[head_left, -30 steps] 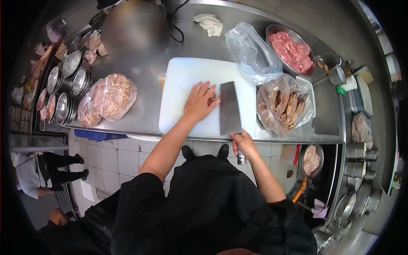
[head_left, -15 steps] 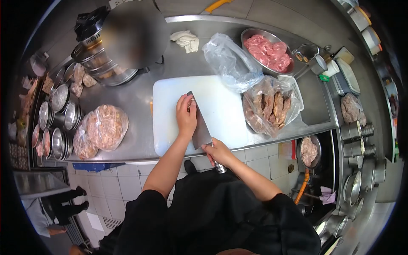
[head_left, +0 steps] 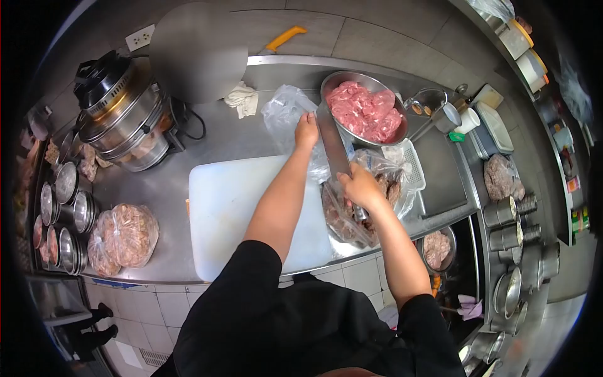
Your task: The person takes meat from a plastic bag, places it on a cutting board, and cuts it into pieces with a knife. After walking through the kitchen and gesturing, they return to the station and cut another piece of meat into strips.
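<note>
- Grips the cleaver [head_left: 335, 141] by its handle with the right hand [head_left: 362, 186], with fingers wrapped round it
- Holds the blade above the worktop [head_left: 169, 195], between the clear plastic bag [head_left: 281, 113] and the metal bowl [head_left: 372, 80] of raw meat [head_left: 367, 114]
- Holds the left hand [head_left: 306, 132] just beside the blade's far end, with fingers drawn in; cannot tell whether touching the steel or holding anything
- Seems, as a judgement, to be at the step of handling the cleaver beside the bowl, away from the cutting board [head_left: 220, 207]
- Calls, next, for a steady blade and left fingers off its edge
- Has the bowl's rim close by, and the bag of meat strips [head_left: 342, 220] under the right forearm and handle
- Offers more room leftward, above the board, than rightward, towards the white basket [head_left: 414, 169]
</note>
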A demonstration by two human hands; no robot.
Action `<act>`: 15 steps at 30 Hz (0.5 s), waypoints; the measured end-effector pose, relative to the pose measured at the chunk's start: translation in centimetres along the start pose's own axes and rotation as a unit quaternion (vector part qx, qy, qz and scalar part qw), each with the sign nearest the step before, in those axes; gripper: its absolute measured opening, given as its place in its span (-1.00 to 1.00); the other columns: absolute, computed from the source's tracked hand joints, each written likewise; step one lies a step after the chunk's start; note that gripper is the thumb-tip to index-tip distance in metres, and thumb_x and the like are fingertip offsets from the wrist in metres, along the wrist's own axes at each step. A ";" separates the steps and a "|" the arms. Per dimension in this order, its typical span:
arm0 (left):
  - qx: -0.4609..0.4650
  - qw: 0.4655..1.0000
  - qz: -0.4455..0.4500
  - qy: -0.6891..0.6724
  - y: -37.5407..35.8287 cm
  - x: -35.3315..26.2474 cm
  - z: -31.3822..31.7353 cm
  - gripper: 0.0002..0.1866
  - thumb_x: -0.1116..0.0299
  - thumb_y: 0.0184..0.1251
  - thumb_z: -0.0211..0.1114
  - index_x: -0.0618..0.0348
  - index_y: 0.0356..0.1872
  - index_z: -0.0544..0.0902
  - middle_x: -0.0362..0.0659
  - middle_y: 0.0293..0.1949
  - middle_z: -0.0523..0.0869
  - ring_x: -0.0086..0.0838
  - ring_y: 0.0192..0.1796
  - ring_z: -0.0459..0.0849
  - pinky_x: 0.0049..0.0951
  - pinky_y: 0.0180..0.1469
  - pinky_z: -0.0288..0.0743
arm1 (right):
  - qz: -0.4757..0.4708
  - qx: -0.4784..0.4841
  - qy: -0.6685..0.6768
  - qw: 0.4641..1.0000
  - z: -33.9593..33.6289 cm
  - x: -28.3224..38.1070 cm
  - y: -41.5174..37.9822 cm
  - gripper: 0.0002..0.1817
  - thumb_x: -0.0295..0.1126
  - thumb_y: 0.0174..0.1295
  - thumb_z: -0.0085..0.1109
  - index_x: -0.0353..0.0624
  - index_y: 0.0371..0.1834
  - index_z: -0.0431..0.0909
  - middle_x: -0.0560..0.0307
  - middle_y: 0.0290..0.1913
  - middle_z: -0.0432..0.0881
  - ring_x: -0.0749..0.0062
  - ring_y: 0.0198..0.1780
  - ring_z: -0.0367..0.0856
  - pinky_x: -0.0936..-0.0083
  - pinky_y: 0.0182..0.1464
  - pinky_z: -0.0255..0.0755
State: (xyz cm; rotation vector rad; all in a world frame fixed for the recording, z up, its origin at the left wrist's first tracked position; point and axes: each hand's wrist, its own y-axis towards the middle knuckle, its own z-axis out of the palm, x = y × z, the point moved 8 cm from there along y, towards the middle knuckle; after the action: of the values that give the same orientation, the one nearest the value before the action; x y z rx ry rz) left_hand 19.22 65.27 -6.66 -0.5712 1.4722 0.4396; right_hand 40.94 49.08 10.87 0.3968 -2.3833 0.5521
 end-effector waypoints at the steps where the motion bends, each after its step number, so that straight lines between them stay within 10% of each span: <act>1: 0.001 1.000 -0.001 0.000 0.4 0.6 -0.4 -0.63 0.19 0.57 0.07 0.20 0.16 0.61 0.11 0.12 0.65 0.02 0.25 0.56 -0.13 0.32 0.41 | 0.001 0.000 0.000 1.000 -0.3 -1.0 0.0 -0.67 -0.27 0.44 0.10 -0.34 0.06 0.53 0.02 -0.53 0.63 0.33 -0.59 0.65 0.30 -0.43 0.53; 3: -0.002 0.910 0.212 0.357 0.2 -1.5 -0.8 -0.57 0.10 0.61 -0.01 0.11 0.27 0.57 0.08 0.23 0.65 -0.14 0.34 0.55 -0.19 0.36 0.41 | 0.017 -0.007 0.064 0.998 -0.9 -3.3 -0.7 -0.66 -0.26 0.44 0.11 -0.32 0.08 0.53 0.03 -0.54 0.61 0.34 -0.60 0.63 0.32 -0.45 0.52; 10: -0.010 0.815 -0.030 0.578 -2.5 -2.1 -9.8 -0.38 -0.09 0.54 0.06 -0.07 0.51 0.39 0.00 0.59 0.22 -0.05 0.63 0.10 0.31 0.58 -0.23 | 0.040 0.034 0.220 0.974 -1.5 -7.1 -4.7 -0.79 -0.29 0.47 0.12 -0.24 -0.07 0.52 0.22 -0.61 0.52 0.52 -0.67 0.48 0.49 -0.61 0.36; 15: -0.051 0.792 -0.033 0.608 -0.3 -1.0 -17.6 -0.39 -0.01 0.50 0.13 0.01 0.47 0.42 -0.04 0.60 0.19 -0.10 0.65 0.03 0.22 0.59 -0.17 | 0.058 0.058 0.271 0.959 -0.1 -7.6 -7.2 -0.82 -0.31 0.47 0.13 -0.22 -0.11 0.51 0.24 -0.62 0.51 0.53 -0.69 0.46 0.52 -0.62 0.34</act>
State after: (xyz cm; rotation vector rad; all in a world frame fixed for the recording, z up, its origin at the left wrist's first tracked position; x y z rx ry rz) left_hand 5.30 54.43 -5.74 -1.0929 2.6544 0.0335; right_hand 49.60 43.93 7.99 0.1304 -1.8561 0.7494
